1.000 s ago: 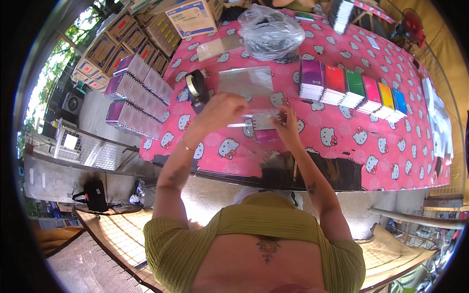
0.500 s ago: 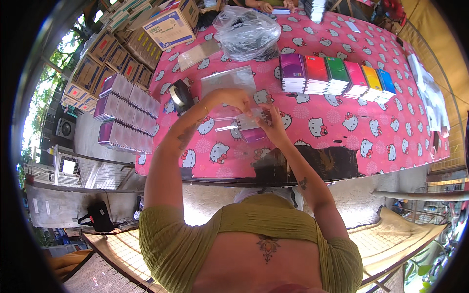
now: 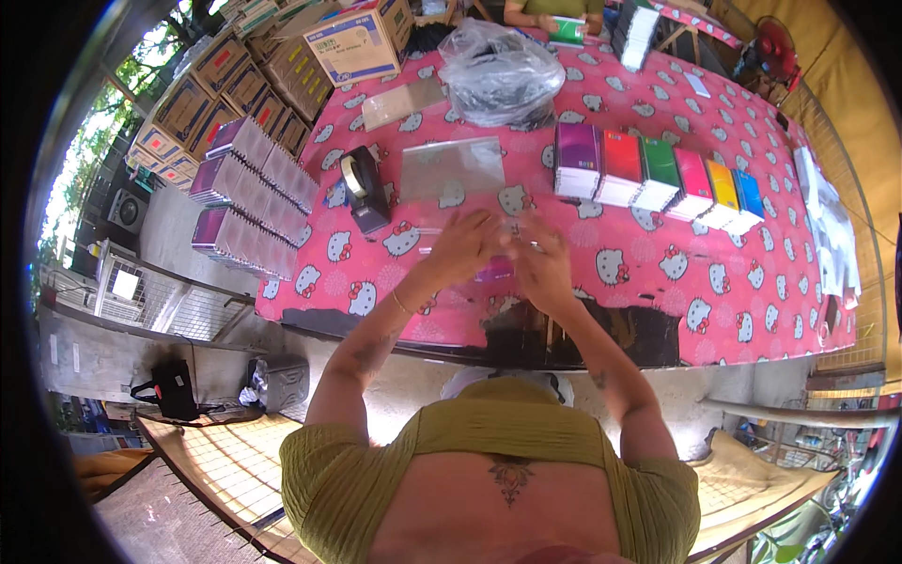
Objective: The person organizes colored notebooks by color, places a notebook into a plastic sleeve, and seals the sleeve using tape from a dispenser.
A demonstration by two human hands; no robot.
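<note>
The left hand [image 3: 462, 246] and right hand [image 3: 542, 268] nearly meet over a purple notebook [image 3: 495, 274] at frame centre; blur hides whether either grips it. 6 coloured notebook stacks [image 3: 660, 172] line the table [image 3: 432, 324] at upper right.

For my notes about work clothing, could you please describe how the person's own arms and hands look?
Ribbed olive-green sleeves end near the elbows. A thin bracelet circles the left wrist, and dark tattoos mark both forearms. The fingers are ungloved; finer details there are blurred.
</note>
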